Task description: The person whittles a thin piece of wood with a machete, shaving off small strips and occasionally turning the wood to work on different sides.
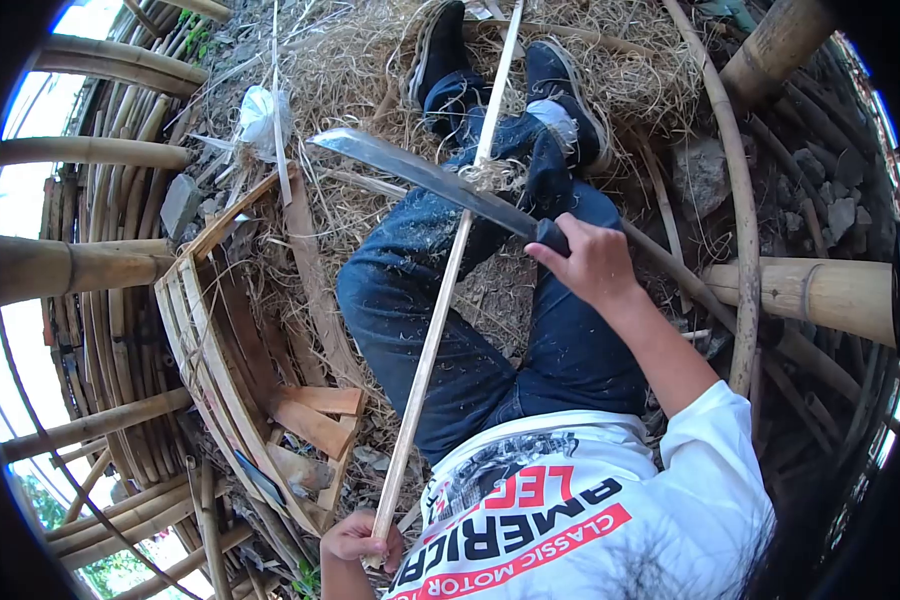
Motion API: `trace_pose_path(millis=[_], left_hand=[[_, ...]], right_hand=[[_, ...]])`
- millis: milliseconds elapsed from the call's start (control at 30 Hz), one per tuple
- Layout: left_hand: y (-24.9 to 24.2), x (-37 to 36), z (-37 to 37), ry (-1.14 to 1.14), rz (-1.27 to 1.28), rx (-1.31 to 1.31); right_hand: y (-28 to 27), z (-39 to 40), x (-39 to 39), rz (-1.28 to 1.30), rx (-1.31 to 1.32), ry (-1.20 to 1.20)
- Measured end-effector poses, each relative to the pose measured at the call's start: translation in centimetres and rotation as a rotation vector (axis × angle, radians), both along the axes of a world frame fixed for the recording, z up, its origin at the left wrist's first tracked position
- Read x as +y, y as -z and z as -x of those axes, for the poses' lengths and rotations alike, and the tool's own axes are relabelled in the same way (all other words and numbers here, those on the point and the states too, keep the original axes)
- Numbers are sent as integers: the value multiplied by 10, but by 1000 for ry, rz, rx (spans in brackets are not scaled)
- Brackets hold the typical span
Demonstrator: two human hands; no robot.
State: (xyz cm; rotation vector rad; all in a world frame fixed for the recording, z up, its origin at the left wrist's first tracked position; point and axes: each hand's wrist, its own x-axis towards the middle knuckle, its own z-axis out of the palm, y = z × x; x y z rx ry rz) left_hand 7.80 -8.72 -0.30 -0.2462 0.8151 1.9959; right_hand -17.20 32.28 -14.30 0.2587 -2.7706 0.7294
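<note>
My right hand (592, 262) is wrapped round the dark handle of a machete (420, 178), whose long blade points up and to the left. The blade crosses over a long, pale bamboo strip (432, 352) above my bent legs. At its near end, the strip is gripped by my left hand (358, 540), close beside my shirt. From there it runs away between my shoes. A small bunch of curled shavings (492, 176) sits at the strip just beyond the blade. Fine shavings also dot my jeans (400, 290).
Dry shavings (630, 60) cover the ground around my shoes. To the left stands a wooden crate (205, 330) with wood offcuts (315, 420) inside. A white plastic bag (262, 120) lies farther off. Bamboo poles (810, 290) flank both sides, with stones (705, 175) on the right.
</note>
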Motion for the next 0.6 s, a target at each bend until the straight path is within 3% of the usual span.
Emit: trace_pose_path(millis=[167, 267, 400, 467, 600], left_hand=[[0, 8, 7, 90, 42, -11], [-10, 10, 10, -36, -126, -31], [-26, 10, 7, -63, -73, 49], [-30, 10, 5, 40, 310, -104], [2, -11, 0, 126, 40, 26]], right_hand=[[-33, -34, -34, 9, 4, -220], [-32, -21, -34, 70, 60, -308], [5, 24, 3, 1, -4, -4], [14, 21, 4, -27, 13, -27], [-7, 7, -16, 35, 37, -9]])
